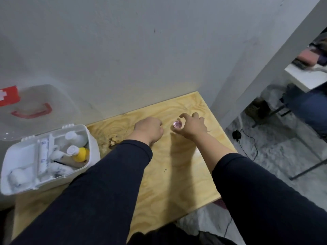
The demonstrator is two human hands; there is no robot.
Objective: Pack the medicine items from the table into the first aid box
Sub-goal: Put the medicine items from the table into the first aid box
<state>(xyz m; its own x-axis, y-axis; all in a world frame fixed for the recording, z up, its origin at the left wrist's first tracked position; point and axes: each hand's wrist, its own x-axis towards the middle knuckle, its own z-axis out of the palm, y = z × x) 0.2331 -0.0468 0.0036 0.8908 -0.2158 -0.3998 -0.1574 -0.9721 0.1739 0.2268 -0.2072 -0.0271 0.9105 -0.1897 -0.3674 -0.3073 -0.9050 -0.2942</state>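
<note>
Head: right hand [192, 127] around pink item [177, 124] (blurred)

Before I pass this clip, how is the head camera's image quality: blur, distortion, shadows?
Head view: wide-angle bending curves the wall corner; the box lid at left is smeared and hazy; the pink item at the right hand is small and soft, unidentifiable; arms cast soft shadows on the table; no harsh glare.
</note>
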